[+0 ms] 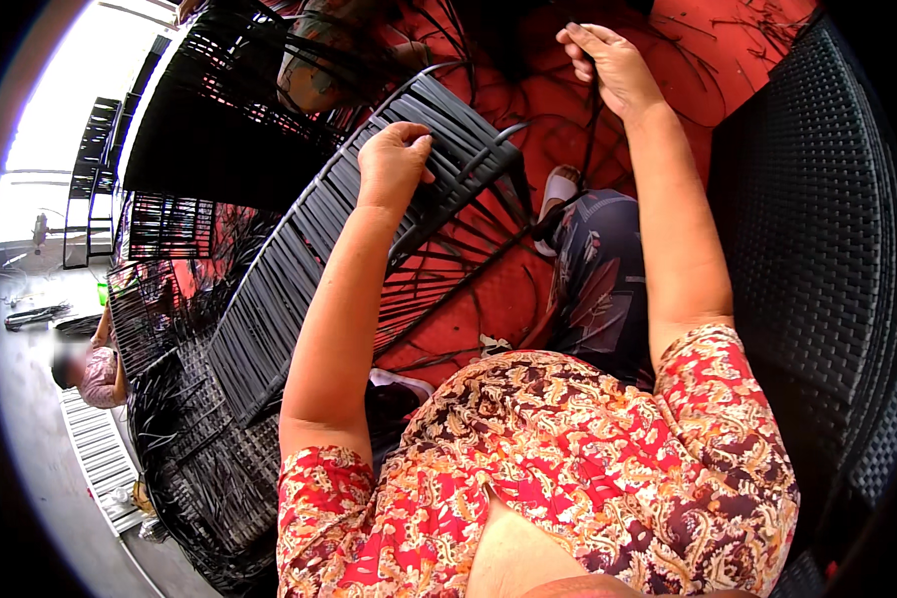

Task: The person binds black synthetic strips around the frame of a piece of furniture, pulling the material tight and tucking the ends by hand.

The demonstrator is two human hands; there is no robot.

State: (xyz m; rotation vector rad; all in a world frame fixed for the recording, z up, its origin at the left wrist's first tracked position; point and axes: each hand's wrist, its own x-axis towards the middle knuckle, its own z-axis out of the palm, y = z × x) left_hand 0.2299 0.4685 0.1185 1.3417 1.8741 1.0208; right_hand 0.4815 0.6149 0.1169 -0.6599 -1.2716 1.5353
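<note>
A furniture frame (299,239) wrapped side by side in dark grey wicker strips slants across the space before me. My left hand (394,164) is closed over its upper part, fingers curled down against the strips; what they grip is hidden. Raised to the right and apart from the frame, my right hand (613,72) pinches a thin black wicker strip (592,130) that hangs below the fingers. A loop of strip (493,145) stands up at the frame's right end. Beneath that end, spread strands (458,254) cross over the red floor.
A tall dark woven panel (807,229) stands close on my right. Black woven pieces (234,90) and loose strips (179,439) crowd the left. Scattered strips lie on the red floor (703,50). Another person (103,374) is at the far left, near a white slatted piece (98,453).
</note>
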